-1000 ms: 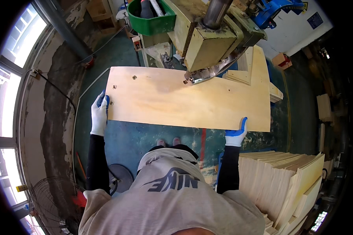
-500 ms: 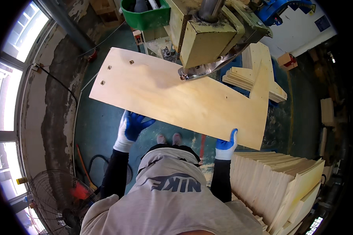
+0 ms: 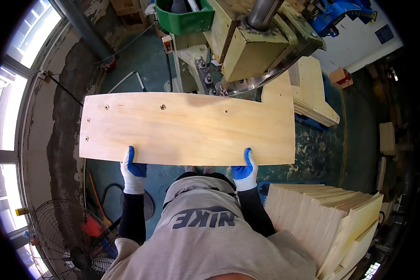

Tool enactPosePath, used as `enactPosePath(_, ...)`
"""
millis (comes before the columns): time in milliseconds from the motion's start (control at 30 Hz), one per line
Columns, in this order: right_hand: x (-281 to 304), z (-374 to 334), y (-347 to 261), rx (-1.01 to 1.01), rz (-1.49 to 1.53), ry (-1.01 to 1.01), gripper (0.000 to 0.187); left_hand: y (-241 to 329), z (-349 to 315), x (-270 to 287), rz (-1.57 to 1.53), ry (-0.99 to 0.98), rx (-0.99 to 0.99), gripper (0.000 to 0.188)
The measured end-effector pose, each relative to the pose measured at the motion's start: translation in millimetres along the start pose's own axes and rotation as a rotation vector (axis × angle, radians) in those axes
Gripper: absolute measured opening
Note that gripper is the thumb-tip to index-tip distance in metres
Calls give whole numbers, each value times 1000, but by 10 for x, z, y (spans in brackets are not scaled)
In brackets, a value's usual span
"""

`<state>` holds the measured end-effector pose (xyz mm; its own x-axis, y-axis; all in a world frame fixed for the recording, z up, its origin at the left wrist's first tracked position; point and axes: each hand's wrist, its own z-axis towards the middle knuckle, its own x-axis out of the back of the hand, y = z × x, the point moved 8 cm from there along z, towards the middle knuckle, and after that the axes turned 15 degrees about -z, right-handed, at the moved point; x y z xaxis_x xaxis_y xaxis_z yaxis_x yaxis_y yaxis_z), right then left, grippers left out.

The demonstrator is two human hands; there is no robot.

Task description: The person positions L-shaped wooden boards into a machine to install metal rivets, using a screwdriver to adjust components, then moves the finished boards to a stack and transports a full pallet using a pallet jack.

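Observation:
A long pale plywood panel [image 3: 186, 135] lies level in front of me, with an arm of wood reaching away at its right end. Small metal inserts sit in its left end, and another [image 3: 163, 107] is set near the far edge. My left hand [image 3: 134, 171], in a blue and white glove, grips the near edge with its thumb on top. Further right, my gloved right hand [image 3: 245, 171] holds the same edge likewise; the fingers of both are hidden underneath. The panel's far edge lies by the curved metal nose [image 3: 247, 85] of a cream machine [image 3: 254, 58]; contact cannot be judged.
A green bin [image 3: 184, 21] is fixed beside the machine. Beyond the panel's right end lies a pile of cut plywood pieces [image 3: 312, 88]. Many panels stand stacked [image 3: 308, 210] close by my right arm. A wire-caged fan [image 3: 72, 238] stands at lower left, near the windows.
The panel has turned counterclockwise and come left and nearer, out from under the machine's nose, uncovering an insert. My left hand, previously spread at the edge, now grips it; my right hand shifted left.

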<state>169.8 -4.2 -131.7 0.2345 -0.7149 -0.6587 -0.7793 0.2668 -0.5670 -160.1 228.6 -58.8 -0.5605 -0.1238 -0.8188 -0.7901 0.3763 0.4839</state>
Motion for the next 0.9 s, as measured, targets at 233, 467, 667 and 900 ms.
enactPosePath(233,-105,-43,55,17,-27,-27,36,112,98,-73,36,-39,-5,36)
enactPosePath(467,-343,-175,14,47,32,32,25,191,221,-88,29,-65,7,35)
enactPosePath(667,-253,299,30,116,-7,-17,31,93,478,-208,-33,-81,54,38)
enactPosePath(900,-468,388,-16,82,-43,10,29,38,739,-124,-25,-66,88,42)
